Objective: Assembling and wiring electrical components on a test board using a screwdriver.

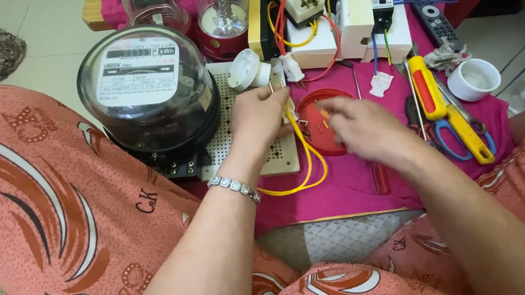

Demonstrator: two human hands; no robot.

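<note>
left hand: fingers closed on yellow wire | right hand: blurred, grip unclear, over red round cover | electricity meter left

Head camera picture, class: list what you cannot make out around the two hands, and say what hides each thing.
- Right hand: blurred in the head view, so what its fingers pinch is unclear.
- Red round part: its right side is hidden by the right hand.
- Yellow wire: its upper end disappears behind the left hand.
- Lamp: its top is cut off by the upper edge.
</note>
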